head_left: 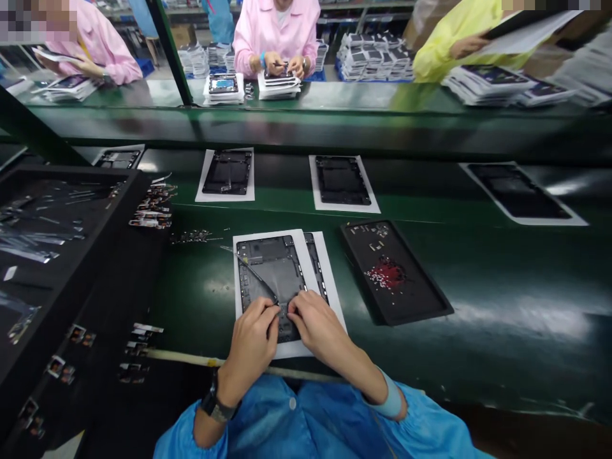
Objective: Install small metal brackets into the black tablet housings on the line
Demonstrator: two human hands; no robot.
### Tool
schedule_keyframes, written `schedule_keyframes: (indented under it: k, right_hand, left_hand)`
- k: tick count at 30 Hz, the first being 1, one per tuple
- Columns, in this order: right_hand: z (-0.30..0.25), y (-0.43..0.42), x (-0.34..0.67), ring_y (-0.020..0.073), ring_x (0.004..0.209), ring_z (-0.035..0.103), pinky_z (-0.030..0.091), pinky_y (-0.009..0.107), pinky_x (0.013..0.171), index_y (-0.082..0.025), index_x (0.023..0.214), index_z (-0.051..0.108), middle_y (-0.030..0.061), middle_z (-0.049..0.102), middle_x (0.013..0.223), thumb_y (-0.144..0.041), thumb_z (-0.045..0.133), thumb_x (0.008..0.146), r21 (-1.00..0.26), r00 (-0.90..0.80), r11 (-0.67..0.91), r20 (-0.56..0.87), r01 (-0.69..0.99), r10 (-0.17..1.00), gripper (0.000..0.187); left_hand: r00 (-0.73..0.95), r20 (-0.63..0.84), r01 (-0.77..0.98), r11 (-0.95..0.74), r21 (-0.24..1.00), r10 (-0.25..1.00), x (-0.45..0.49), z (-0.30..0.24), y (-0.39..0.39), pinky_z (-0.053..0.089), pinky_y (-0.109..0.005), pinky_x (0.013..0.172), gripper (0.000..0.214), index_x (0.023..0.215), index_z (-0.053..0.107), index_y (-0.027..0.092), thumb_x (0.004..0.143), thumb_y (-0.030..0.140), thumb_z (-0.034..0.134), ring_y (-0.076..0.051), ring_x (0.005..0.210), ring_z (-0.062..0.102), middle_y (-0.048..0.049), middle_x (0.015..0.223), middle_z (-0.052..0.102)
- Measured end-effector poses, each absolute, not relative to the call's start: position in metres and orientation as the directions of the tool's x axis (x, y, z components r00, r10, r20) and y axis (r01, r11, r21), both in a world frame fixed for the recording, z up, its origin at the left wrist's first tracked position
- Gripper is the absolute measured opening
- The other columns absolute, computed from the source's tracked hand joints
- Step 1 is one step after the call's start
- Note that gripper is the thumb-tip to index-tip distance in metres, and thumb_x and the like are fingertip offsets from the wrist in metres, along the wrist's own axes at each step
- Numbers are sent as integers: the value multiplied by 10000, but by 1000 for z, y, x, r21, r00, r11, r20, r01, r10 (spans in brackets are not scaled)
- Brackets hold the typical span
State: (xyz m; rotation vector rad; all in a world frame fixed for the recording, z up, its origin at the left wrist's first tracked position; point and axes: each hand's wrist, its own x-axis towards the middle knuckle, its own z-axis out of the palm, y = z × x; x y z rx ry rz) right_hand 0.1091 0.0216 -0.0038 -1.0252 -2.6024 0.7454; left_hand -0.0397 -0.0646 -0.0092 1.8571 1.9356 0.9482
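A dark tablet back frame (270, 271) lies on a white sheet (242, 305) on the green bench in front of me. My left hand (251, 341) rests on the frame's near edge, its fingers pinched on thin metal tweezers (248, 269) that slant up and to the left across the frame. My right hand (318, 325) is beside it, fingers curled and pressed on the frame's near right part. A second frame (314, 258) peeks out from under the first on the right.
A black tray (406, 306) with small red parts and screws lies to the right. Black trays (57, 268) of components fill the left. Three more frames on white sheets (225, 173) lie further back. People in pink and yellow coats work across the bench beside stacked frames.
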Motion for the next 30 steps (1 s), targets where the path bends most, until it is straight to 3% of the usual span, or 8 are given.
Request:
schedule_keyframes:
  k: [11, 16, 20, 24, 30]
  right_hand:
    - [-1, 20, 121, 206, 779, 580, 472, 313, 681, -212, 895, 533, 44, 605, 824, -104, 497, 939, -680, -728, 561, 58, 473, 684, 121]
    - [-6, 24, 120, 218, 765, 551, 444, 323, 655, -195, 885, 573, 58, 614, 790, -101, 473, 944, -551, -783, 723, 186, 417, 593, 149]
    - [-10, 29, 121, 209, 704, 499, 400, 325, 630, -185, 820, 580, 52, 591, 725, -119, 462, 949, -455, -814, 817, 278, 355, 509, 186]
    - [-14, 34, 123, 178, 649, 473, 363, 290, 590, -188, 811, 591, 7, 543, 648, -104, 523, 908, -585, -772, 742, 287, 327, 566, 145]
    - [-12, 37, 126, 164, 664, 485, 374, 266, 616, -198, 793, 622, -24, 488, 598, -82, 588, 849, -786, -730, 550, 195, 283, 655, 133]
  left_hand:
    - [-12, 301, 789, -176, 589, 954, -33, -14, -54, 519, -324, 747, 162, 897, 651, 161, 939, 106, 505, -195, 811, 607, -68, 890, 651]
    - [27, 288, 785, -198, 586, 957, -36, -12, -54, 518, -332, 745, 184, 883, 657, 155, 947, 118, 490, -200, 803, 597, -76, 876, 646]
    - [40, 244, 727, -196, 658, 969, -41, -8, -52, 521, -325, 780, 173, 932, 656, 158, 953, 126, 487, -198, 844, 618, -81, 904, 654]
    - [-34, 210, 610, -146, 779, 977, -46, -5, -53, 513, -289, 830, 190, 991, 640, 185, 964, 115, 465, -172, 900, 644, -64, 952, 686]
    - [-165, 138, 552, -25, 834, 976, -47, -4, -54, 512, -246, 731, 138, 999, 654, 194, 909, 139, 565, -149, 781, 652, -29, 895, 723]
